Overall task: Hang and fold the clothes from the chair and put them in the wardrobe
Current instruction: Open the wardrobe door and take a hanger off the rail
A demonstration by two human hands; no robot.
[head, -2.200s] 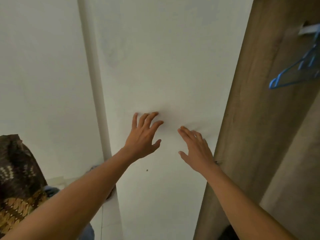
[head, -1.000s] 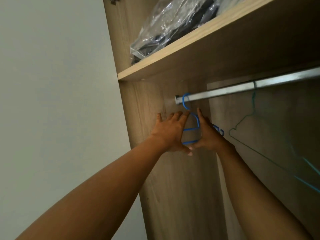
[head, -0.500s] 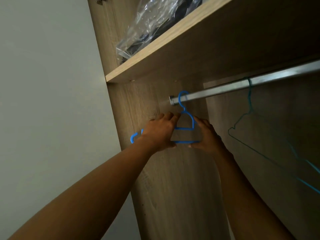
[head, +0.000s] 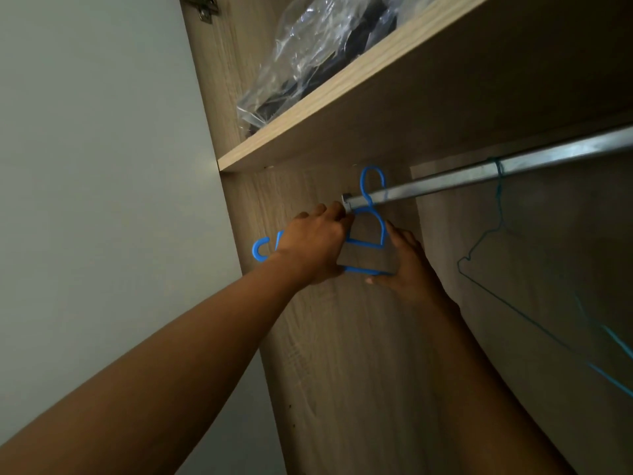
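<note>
Gripping blue hanger [head: 371,231], hook up, bar sideways

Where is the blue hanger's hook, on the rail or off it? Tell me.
On the rail. The blue hanger has its hook looped over the metal rail near its left end; the left hand and right hand both grip its frame.

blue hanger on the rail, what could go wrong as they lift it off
1. The blue hanger's hook sits at the very end of the metal rail, close to the wardrobe side panel, so it may snag or knock there.
2. The left hand seems to grip a second blue hook too; tangled hangers could slip and drop.
3. The thin wire hanger hangs nearby on the same rail and could be jostled by the right hand.
</note>
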